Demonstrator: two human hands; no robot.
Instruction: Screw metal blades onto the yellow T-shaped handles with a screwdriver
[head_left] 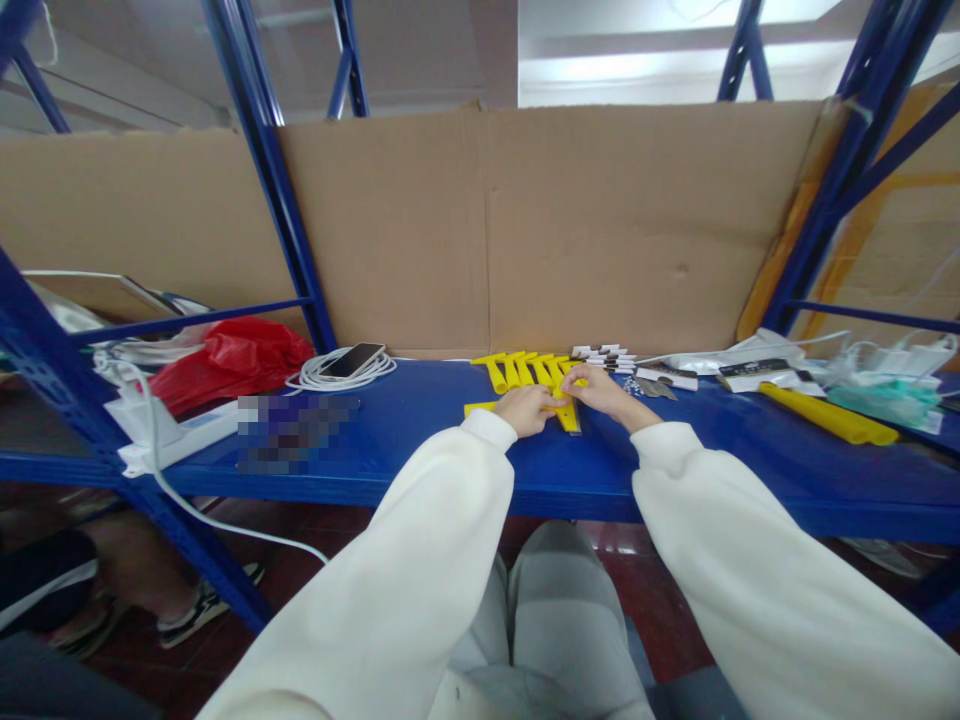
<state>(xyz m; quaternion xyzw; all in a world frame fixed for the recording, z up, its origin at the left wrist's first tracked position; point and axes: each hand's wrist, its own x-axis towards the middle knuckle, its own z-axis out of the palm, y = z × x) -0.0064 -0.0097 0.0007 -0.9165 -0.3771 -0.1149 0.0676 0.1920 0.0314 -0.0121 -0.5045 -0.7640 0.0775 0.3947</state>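
My left hand (527, 409) is closed around the handle side of a yellow plastic scraper (568, 415) on the blue shelf. The scraper's head points right, with a thin metallic edge along it. Over that head, my right hand (592, 390) has its thumb and fingers pinched together; whatever is between the fingertips is too small to make out. Just behind my hands lies a row of several similar yellow scrapers (517, 370). To the right of my right hand are small scattered metal bits (634, 385) and a few flat grey metal pieces (660, 389).
Black-and-white small packs (604, 356) are stacked behind my right hand. Yellow tubes (829, 412) and clear plastic bags (889, 375) lie at right. At left are a phone (355, 360) on a coiled white cable (307, 378), a red bag (240, 360) and a power strip (195, 437). Cardboard (600, 220) stands behind.
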